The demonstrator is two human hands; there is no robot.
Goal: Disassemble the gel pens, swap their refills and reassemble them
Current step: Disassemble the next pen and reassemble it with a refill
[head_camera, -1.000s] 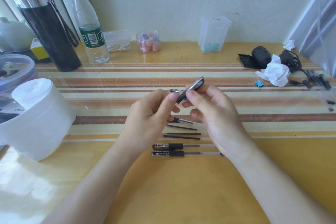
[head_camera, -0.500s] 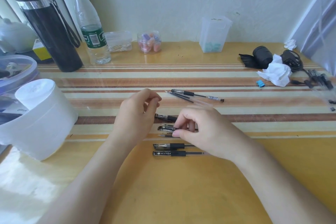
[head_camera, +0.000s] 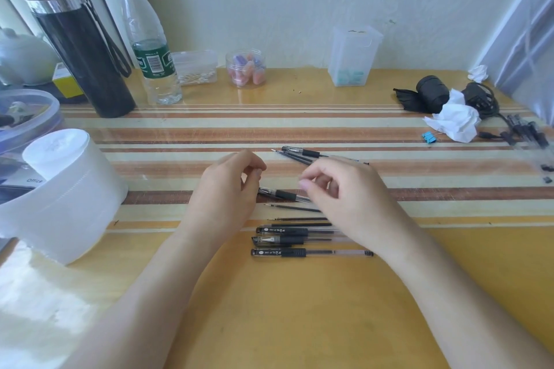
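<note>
Several black gel pens and loose refills lie on the table between my hands. Three capped pens [head_camera: 281, 241] lie side by side nearest me, with thin refills [head_camera: 295, 208] just beyond them. Another pen [head_camera: 283, 195] lies on the brown stripe under my fingers. A pen and a refill [head_camera: 299, 154] rest farther back. My left hand [head_camera: 227, 189] hovers loosely curled over the table, holding nothing. My right hand [head_camera: 344, 198] hangs above the pens, fingers loosely bent and empty, hiding the right ends of several pens.
A white tissue roll [head_camera: 66, 189] stands at the left. A black flask [head_camera: 78, 42], water bottle [head_camera: 150, 48], small jars [head_camera: 245, 69] and a clear box [head_camera: 353, 57] line the back. Crumpled tissue [head_camera: 455, 123], black cables and more pens [head_camera: 527, 132] sit at the right.
A second ago both hands held a pen together above the table. My right hand then laid it among the pens near me and has now lifted off, empty.
</note>
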